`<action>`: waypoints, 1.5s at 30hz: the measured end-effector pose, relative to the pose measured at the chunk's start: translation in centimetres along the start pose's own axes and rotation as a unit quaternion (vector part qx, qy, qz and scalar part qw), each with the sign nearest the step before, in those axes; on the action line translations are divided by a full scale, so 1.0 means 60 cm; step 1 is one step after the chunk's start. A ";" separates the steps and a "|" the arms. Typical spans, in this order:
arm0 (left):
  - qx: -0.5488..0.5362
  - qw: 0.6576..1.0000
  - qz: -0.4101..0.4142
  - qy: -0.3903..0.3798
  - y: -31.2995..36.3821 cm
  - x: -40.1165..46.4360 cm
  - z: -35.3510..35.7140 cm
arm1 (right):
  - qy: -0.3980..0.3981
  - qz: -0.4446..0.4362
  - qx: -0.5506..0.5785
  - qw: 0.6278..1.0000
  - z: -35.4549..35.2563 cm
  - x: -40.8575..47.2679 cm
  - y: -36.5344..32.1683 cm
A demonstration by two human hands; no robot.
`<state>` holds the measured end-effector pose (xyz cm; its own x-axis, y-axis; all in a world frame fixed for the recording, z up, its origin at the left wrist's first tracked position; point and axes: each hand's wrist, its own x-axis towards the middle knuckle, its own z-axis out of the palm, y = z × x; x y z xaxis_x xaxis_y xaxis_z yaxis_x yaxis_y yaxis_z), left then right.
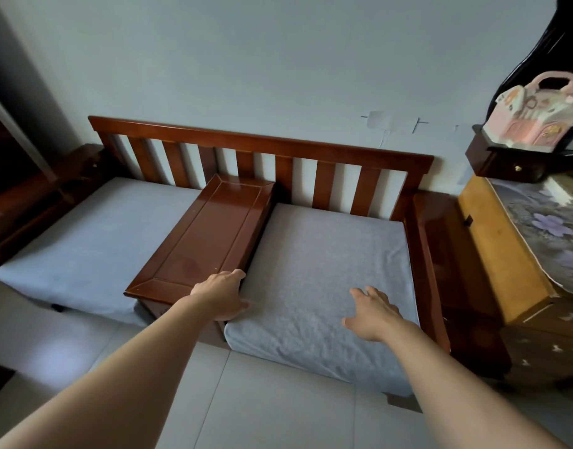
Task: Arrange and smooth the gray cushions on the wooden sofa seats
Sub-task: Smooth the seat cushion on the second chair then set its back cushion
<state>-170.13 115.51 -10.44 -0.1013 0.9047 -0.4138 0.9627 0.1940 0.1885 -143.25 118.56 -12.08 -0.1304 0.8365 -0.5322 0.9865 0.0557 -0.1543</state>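
Your left hand [222, 294] sits at the 9 o'clock edge of the right-hand flat gray fabric seat cushion [324, 280]. Its fingers dip toward the gap between that cushion and the glossy reddish-brown wooden centre console [207, 234]. Whether they pinch the cushion edge or only press it, you cannot tell from here. The placement suggests you are squaring that side against the console. Your right hand [372, 314] lies released, fingers spread, on the cushion's front half toward 5 o'clock, likely to flatten the nap and steady the pad.

The cushion fills its seat between the console and the dark wooden right armrest [424, 254]. Its front lip hangs a little past the frame toward 6 o'clock. The second gray cushion [94, 241] lies on the left seat at 9 o'clock and looks flat, with its near corner also overhanging.

The slatted wooden backrest [262, 147] runs across 12 o'clock. At 3 o'clock a yellow wooden cabinet with a floral cloth top [505, 254] stands just beside the armrest. Above it a pink toy house with a handle [534, 115] rests on a small dark shelf. The console and armrest hem the cushion in, so you have little room to slide it sideways.
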 end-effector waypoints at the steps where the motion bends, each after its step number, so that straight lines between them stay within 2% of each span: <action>1: -0.006 1.000 -0.006 0.002 -0.007 -0.003 -0.001 | -0.001 -0.003 -0.001 1.000 -0.001 0.002 -0.006; 11: -0.036 0.998 -0.043 0.008 -0.086 -0.005 -0.010 | 0.017 -0.058 -0.031 0.998 -0.013 0.027 -0.118; 15: -0.041 0.997 -0.050 0.030 -0.146 -0.016 -0.029 | 0.022 -0.076 -0.048 0.996 -0.017 0.036 -0.198; 22: -0.042 0.995 -0.077 0.037 -0.353 -0.039 -0.073 | 0.054 -0.101 -0.068 0.991 -0.002 0.042 -0.423; 33: -0.040 0.989 -0.127 0.067 -0.736 -0.058 -0.181 | 0.072 -0.180 -0.087 0.977 0.026 0.055 -0.853; 45: -0.040 0.984 -0.145 0.091 -0.957 0.062 -0.272 | 0.040 -0.240 -0.084 0.966 0.023 0.224 -1.147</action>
<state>-229.86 113.92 -8.25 -0.4191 0.8585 -0.2954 0.8649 0.4765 0.1578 -213.05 125.23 -9.77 -0.5759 0.7313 -0.3656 0.8171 0.5301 -0.2268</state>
